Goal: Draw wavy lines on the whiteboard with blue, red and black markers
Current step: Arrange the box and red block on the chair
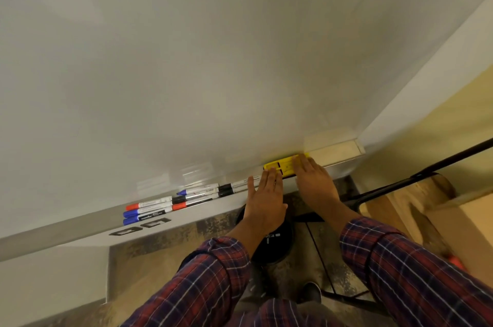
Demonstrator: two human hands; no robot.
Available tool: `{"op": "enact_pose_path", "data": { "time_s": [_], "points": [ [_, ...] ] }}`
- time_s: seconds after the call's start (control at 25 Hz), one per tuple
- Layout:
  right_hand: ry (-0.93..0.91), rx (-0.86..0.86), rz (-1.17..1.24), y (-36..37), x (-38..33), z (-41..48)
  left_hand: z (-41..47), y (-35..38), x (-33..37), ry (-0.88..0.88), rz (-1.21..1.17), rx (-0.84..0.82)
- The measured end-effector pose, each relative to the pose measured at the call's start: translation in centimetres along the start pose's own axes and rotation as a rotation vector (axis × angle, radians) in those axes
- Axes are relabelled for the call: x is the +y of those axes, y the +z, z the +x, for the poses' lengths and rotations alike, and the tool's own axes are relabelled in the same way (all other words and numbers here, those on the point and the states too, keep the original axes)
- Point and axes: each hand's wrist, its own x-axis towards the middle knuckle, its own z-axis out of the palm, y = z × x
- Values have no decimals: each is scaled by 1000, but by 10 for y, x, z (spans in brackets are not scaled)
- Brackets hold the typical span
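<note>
A blank whiteboard (213,46) fills the upper view. Its metal tray (80,228) runs along the bottom edge. Several markers lie on the tray: a red-capped marker (149,204), a blue-capped marker (146,210), another blue marker (197,190) and a black-capped marker (225,188). My left hand (264,196) rests flat on the tray's edge, fingers spread, just right of the markers. My right hand (314,180) lies flat beside it, fingertips touching a yellow eraser (277,165) on the tray. Neither hand holds anything.
A cream wall (440,113) meets the board's right edge. A black stand leg (400,182) crosses below the tray at right. A wooden box (453,220) sits on the floor at right. A black round object (272,244) lies on the floor under my hands.
</note>
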Motion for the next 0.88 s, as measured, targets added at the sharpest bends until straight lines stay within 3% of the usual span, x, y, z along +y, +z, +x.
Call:
{"op": "enact_pose_path", "data": {
  "time_s": [0.36, 0.48, 0.88],
  "points": [
    [44, -15, 26, 2, 3, -50, -4, 7, 1, 10, -6, 19],
    [58, -14, 38, 3, 17, -75, -10, 10, 16, -11, 21, 93],
    [149, 74, 105, 20, 124, -211, -47, 46, 178, 116, -4, 87]
  ]
}}
